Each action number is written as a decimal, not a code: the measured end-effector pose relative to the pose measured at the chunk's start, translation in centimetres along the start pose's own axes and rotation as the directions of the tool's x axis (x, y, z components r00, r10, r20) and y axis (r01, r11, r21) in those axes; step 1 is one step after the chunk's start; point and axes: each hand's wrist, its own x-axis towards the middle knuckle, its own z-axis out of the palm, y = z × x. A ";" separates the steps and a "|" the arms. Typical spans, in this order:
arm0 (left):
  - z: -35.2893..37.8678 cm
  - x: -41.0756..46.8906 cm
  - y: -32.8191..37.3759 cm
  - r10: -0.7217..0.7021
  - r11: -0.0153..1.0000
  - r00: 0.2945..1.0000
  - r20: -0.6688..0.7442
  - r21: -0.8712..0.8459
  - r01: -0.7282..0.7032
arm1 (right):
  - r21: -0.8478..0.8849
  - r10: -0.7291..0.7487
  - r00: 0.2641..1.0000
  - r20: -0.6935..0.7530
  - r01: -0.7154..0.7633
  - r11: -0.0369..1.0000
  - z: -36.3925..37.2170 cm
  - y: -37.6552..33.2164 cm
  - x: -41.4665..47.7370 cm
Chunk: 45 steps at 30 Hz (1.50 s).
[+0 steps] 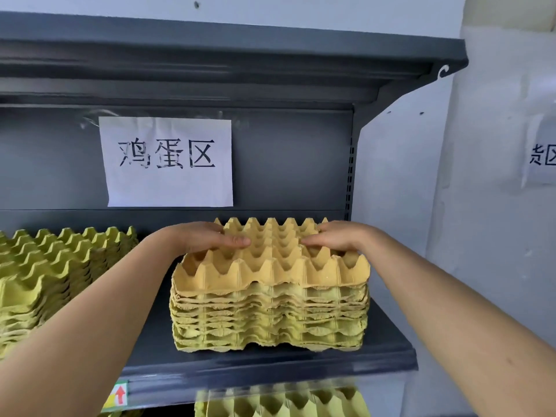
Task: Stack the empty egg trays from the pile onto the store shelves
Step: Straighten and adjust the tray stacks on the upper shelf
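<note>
Trays in a pile (60, 272) at left of shelf (270, 367). Left hand (207, 236) flat, fingers straight, pressing top tray (270, 263) on right stack (270, 320). Lies squarely between hands, long axis left-right, equally near both. Right hand (334, 237) flat, pressing likewise.

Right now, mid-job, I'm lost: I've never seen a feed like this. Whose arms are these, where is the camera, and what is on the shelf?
There is no machine here. A person works with bare hands, and the one picture comes from a camera on their head, looking forward and down. The left hand and right hand lie with fingers fairly straight on the top tray of a stack of empty egg trays; neither grips it. The stack stands on a dark shelf. A second stack stands to its left, a paper sign hangs behind, and more trays show on the level below.
</note>
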 end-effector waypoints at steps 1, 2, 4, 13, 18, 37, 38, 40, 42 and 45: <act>0.0 0.4 0.0 -0.016 1.000 1.000 0.011 0.009 0.016 | -0.010 0.011 1.000 0.025 -0.011 1.000 0.0 0.2 0.6; 0.1 0.8 -0.1 -0.024 1.000 1.000 0.010 0.001 0.024 | -0.025 0.013 0.999 0.047 -0.011 1.000 0.0 0.5 1.1; 0.2 1.2 -0.4 -0.041 0.999 0.999 -0.002 -0.013 0.041 | -0.049 -0.002 0.996 0.089 0.007 0.999 0.1 1.1 1.8; 1.2 -2.7 -1.0 0.023 0.959 0.996 -0.086 -0.279 -0.047 | 0.035 -0.044 0.997 0.066 0.042 0.999 -0.1 0.3 -1.3; 4.2 -6.7 -3.2 0.107 0.907 0.968 -0.229 -0.376 -0.189 | -0.036 -0.204 0.973 -0.105 0.201 0.979 1.4 -0.1 -7.6; 10.9 -8.3 -4.4 0.029 0.907 0.871 -0.491 -0.354 -0.230 | -0.151 -0.209 0.866 -0.454 0.156 0.976 9.8 3.8 -10.7; 11.0 -8.4 -4.4 0.026 0.907 0.867 -0.498 -0.352 -0.229 | -0.151 -0.207 0.865 -0.457 0.155 0.976 9.9 3.7 -10.8; 11.2 -9.1 -4.1 0.019 0.910 0.856 -0.516 -0.346 -0.228 | -0.169 -0.200 0.866 -0.458 0.136 0.976 9.8 3.3 -11.2; 11.4 -10.1 -3.8 -0.006 0.924 0.838 -0.546 -0.323 -0.204 | -0.206 -0.197 0.854 -0.482 0.108 0.973 9.8 2.7 -12.0; 12.4 -12.7 -3.9 -0.024 0.973 0.783 -0.622 -0.193 -0.123 | -0.216 -0.259 0.776 -0.574 0.162 0.963 10.7 2.1 -14.3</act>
